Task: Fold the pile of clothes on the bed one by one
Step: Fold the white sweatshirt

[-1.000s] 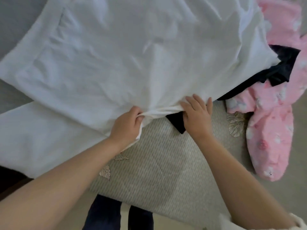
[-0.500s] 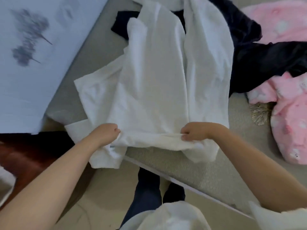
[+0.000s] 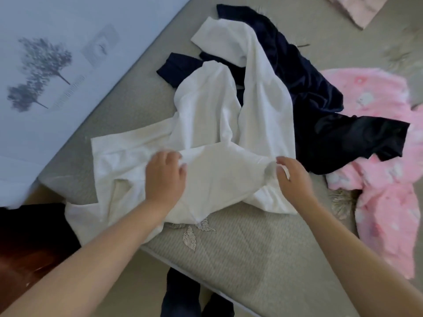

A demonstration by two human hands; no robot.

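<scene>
So half a second back both fists were clamped on the white shirt's (image 3: 212, 161) near hem; now that grip's gone. The left hand (image 3: 164, 177) lies on the cloth, fingers loosely bent, holding nothing. The right hand (image 3: 291, 177) sits at the shirt's right edge, fingers relaxed (blurry though). Beyond the fingertips the shirt drapes over the navy garment (image 3: 320, 115); the pink fleece (image 3: 386, 179) sits right of the right fingers, on the bed (image 3: 251, 248).

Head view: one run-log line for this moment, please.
stage: folding white cotton garment | left hand: on it | right hand: at edge | bed
</scene>
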